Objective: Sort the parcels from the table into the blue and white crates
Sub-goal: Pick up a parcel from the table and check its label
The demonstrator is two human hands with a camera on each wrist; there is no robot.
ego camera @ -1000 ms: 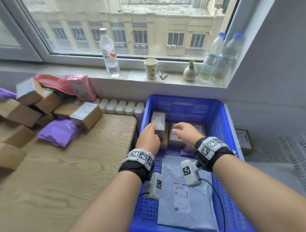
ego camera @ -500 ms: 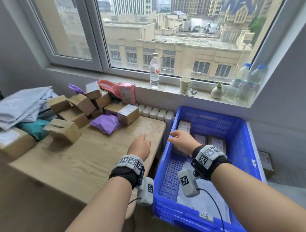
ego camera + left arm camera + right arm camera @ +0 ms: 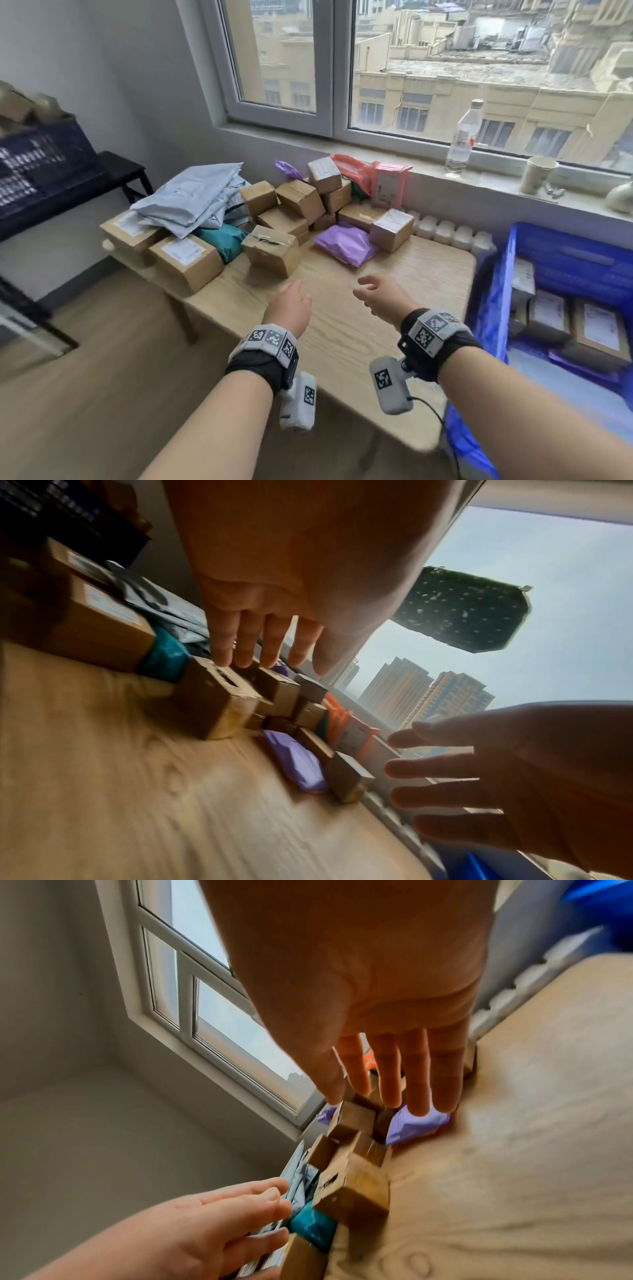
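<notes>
Just beyond both hands, left hand and right hand spread wide and empty above the table, lies the parcel pile, the blue crate to their right; reaching step, likely needing a grip on the nearest box.

The head view looks forward and down from above the table (window behind it). Each wrist view sits low and close over that tabletop, looking along its palm. All three share the torn cardboard box.
</notes>
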